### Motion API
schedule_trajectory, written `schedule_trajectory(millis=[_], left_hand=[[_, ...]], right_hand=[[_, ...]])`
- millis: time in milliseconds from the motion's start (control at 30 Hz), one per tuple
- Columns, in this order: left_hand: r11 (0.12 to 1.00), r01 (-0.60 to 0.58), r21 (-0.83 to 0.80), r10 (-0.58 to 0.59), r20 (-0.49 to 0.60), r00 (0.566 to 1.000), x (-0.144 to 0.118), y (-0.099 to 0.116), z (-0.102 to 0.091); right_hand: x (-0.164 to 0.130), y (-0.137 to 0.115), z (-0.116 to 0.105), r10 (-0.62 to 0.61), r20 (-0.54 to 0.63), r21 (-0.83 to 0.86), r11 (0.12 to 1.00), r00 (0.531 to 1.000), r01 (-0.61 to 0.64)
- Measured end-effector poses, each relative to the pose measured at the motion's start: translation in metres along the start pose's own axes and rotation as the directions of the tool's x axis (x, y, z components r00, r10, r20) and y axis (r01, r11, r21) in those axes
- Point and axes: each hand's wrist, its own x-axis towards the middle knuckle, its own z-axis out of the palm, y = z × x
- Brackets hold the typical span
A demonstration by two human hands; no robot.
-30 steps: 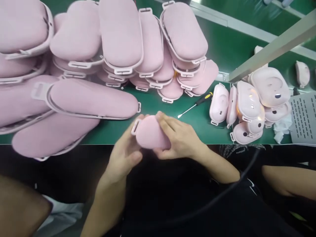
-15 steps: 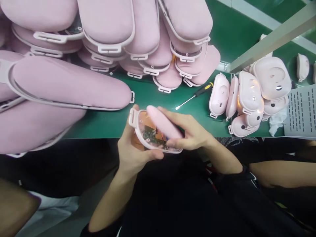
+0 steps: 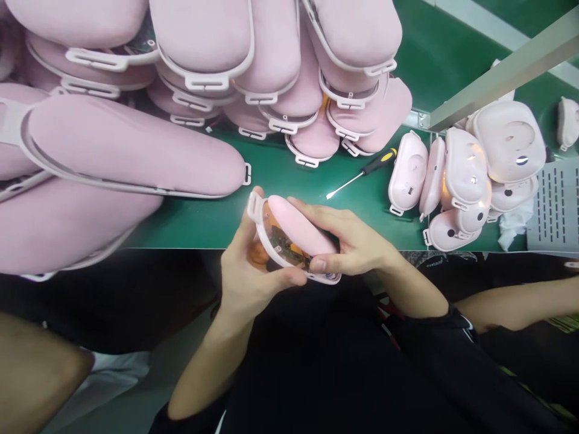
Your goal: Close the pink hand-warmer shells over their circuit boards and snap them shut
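My left hand [image 3: 246, 274] is closed round a pale pink plastic shell [image 3: 272, 246] with a slotted strap loop at its upper left end. Inside the shell, part of a green circuit board [image 3: 289, 248] and orange parts show. My right hand [image 3: 355, 241] grips a pink padded cover [image 3: 301, 226], tilted over the shell's open side. At the right end the cover sits close to the rim; toward the left a gap stays between them. My right fingers hide where the two meet.
A flat-blade screwdriver [image 3: 362, 173] lies on the green bench [image 3: 289, 181]. Padded pink units [image 3: 136, 147] are piled at the left and back. Several smaller pink shells [image 3: 465, 163] are heaped at the right by a metal post [image 3: 502, 69]. Other people's arms [image 3: 520, 304] show at both sides.
The shell has tipped up toward the padded cover, and the gap between them has narrowed. Less of the circuit board shows. The whole view has shifted slightly.
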Motion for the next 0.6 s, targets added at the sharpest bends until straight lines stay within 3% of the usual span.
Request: schedule_trajectory(millis=[100, 200, 267, 367, 467, 533, 600], left_hand=[[0.998, -0.015, 0.061, 0.017, -0.039, 0.999, -0.008, -0.005, 0.001], [0.980, -0.137, 0.147, 0.143, -0.032, 0.989, -0.010, -0.007, -0.003], [0.937, -0.295, 0.186, 0.286, 0.073, 0.955, -0.001, -0.003, -0.011], [0.872, -0.431, 0.232, 0.378, 0.240, 0.894, 0.020, 0.012, -0.027], [0.843, -0.304, 0.443, 0.215, 0.242, 0.946, 0.024, 0.029, -0.038], [0.806, -0.218, 0.551, 0.173, 0.135, 0.976, 0.014, 0.032, -0.041], [0.801, -0.161, 0.577, 0.180, 0.024, 0.983, 0.002, 0.025, -0.042]], right_hand=[[0.003, -0.006, 0.015, -0.005, -0.067, -0.084, 0.996, 0.998, 0.000], [0.011, -0.011, 0.021, 0.078, -0.238, 0.008, 0.997, 0.968, -0.078], [0.016, -0.014, 0.017, 0.147, -0.290, 0.122, 0.986, 0.946, -0.115], [0.017, -0.020, 0.006, 0.188, -0.215, 0.184, 0.971, 0.958, -0.149], [0.015, -0.027, 0.009, 0.166, -0.297, 0.137, 0.982, 0.940, -0.130], [0.016, -0.029, 0.017, 0.131, -0.415, 0.084, 0.991, 0.900, -0.106], [0.017, -0.029, 0.023, 0.121, -0.450, 0.057, 0.993, 0.885, -0.106]])
